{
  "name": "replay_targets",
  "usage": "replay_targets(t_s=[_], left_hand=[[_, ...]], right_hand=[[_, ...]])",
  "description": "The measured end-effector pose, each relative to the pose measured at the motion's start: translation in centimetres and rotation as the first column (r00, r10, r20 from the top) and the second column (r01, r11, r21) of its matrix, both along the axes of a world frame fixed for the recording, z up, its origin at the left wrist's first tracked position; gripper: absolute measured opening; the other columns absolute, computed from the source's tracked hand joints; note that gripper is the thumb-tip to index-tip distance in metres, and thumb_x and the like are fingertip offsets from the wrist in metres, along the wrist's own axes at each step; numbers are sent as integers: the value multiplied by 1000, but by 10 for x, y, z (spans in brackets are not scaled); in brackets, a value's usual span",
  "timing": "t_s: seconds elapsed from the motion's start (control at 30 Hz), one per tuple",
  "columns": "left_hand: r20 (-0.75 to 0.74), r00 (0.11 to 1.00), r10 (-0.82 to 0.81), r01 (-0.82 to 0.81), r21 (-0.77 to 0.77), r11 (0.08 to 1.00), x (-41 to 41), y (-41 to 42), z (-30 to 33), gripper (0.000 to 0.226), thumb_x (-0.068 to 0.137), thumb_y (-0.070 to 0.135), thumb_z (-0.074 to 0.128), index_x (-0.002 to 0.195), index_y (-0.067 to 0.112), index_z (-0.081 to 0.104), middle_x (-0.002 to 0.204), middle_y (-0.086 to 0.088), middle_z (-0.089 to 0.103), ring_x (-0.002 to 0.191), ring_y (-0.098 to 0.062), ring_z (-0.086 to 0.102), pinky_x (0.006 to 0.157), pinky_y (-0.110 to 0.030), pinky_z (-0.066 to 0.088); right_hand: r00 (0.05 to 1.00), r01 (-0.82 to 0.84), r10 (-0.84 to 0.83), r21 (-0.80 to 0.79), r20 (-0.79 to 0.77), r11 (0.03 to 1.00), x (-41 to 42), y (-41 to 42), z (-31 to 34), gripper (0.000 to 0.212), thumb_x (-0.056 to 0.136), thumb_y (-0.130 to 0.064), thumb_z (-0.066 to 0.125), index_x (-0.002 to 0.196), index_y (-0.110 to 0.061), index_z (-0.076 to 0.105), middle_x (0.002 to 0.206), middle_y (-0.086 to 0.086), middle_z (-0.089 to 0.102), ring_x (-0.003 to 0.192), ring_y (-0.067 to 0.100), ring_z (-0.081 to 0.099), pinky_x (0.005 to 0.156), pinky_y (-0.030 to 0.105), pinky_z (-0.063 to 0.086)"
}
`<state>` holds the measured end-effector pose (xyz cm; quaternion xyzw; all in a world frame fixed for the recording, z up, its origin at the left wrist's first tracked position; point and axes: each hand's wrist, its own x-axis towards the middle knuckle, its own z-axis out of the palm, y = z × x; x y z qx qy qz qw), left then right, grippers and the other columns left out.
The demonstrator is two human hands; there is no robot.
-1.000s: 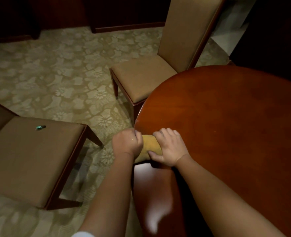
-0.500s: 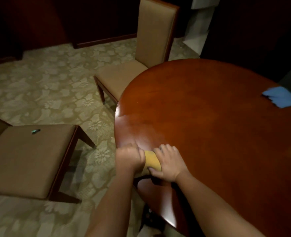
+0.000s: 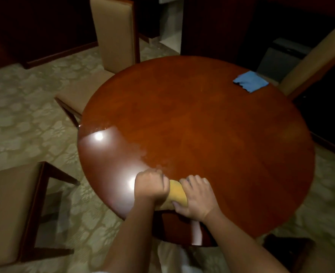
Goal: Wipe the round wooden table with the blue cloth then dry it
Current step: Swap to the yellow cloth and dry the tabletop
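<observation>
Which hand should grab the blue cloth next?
Probably right. The blue cloth lies at the table's far right edge; the right hand is nearer than the left hand, though both grip the yellow cloth.

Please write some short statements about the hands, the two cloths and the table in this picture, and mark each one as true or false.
1. Both hands grip the yellow cloth. True: the left hand and the right hand hold it from either side.
2. The blue cloth lies under the right hand. False: it lies alone at the far right part of the round wooden table, touched by no hand.
3. The yellow cloth is at the near edge of the table. True.
4. A cup stands on the table. False: only the two cloths show on it.
5. Chairs stand around the table. True: a chair is on the far side.
</observation>
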<state>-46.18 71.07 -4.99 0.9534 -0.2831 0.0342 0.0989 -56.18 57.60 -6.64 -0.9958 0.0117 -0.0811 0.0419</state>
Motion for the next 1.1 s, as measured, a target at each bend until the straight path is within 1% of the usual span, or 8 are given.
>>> replay_targets(t_s=[0.2, 0.43, 0.67, 0.77, 0.87, 0.97, 1.03, 1.1], left_hand=[[85, 996, -14, 13, 13, 1000, 51, -29, -3, 33, 68, 31, 34, 49, 13, 54, 42, -4, 51, 32, -26, 45, 42, -18, 19], [142, 982, -124, 138, -97, 986, 131, -76, -12, 31, 73, 28, 36, 49, 12, 46, 45, -4, 44, 36, -25, 39, 42, -20, 21], [175, 983, -56, 77, -116, 990, 196, -120, -19, 31, 75, 29, 35, 50, 13, 45, 47, -5, 46, 37, -26, 41, 43, -22, 20], [150, 989, -11, 28, -110, 993, 213, -132, -19, 32, 74, 30, 33, 52, 12, 47, 50, -7, 51, 41, -28, 46, 43, -23, 25], [91, 995, 28, -21, -77, 997, 210, -132, -15, 37, 76, 33, 28, 56, 12, 50, 55, -9, 54, 46, -30, 50, 45, -26, 29], [40, 999, 37, -36, -21, 999, 186, -122, -8, 36, 78, 31, 32, 61, 9, 55, 63, -11, 58, 53, -31, 54, 49, -26, 29], [-4, 1000, 13, -13, 1, 1000, 161, -111, -5, 35, 78, 32, 32, 65, 9, 56, 68, -11, 60, 57, -31, 55, 50, -27, 28], [-25, 999, -30, 31, 31, 999, 131, -99, -1, 42, 78, 34, 26, 69, 9, 59, 72, -10, 62, 60, -30, 56, 51, -27, 29]], right_hand=[[999, 30, -31, 8, 45, 1000, 47, -26, -3, 58, 69, -63, 45, 94, -14, 61, 80, 4, 55, 70, 27, 53, 60, 35, 42], [994, 92, -96, 59, 61, 994, 115, -67, -2, 53, 73, -61, 45, 90, -13, 58, 77, 4, 51, 67, 27, 50, 59, 35, 39], [997, 45, -48, 57, 64, 997, 187, -119, -4, 58, 73, -62, 43, 94, -11, 61, 81, 5, 54, 71, 28, 52, 61, 37, 42], [1000, 5, -4, 22, -6, 1000, 213, -137, 0, 58, 75, -64, 39, 96, -13, 58, 83, 5, 53, 73, 27, 51, 64, 36, 40], [993, -10, 11, 9, -119, 1000, 217, -139, 9, 62, 77, -66, 35, 105, -15, 55, 93, 5, 52, 84, 26, 50, 72, 39, 37], [976, -42, 37, -23, -215, 999, 198, -131, 19, 64, 79, -67, 35, 115, -16, 49, 104, 5, 50, 95, 26, 47, 81, 40, 35], [963, -61, 48, -43, -265, 997, 173, -122, 25, 72, 75, -70, 22, 117, -17, 46, 107, 5, 48, 98, 26, 46, 82, 40, 35], [951, -67, 53, -36, -303, 997, 143, -111, 27, 77, 72, -71, 17, 118, -17, 47, 107, 5, 48, 97, 26, 46, 82, 40, 35]])
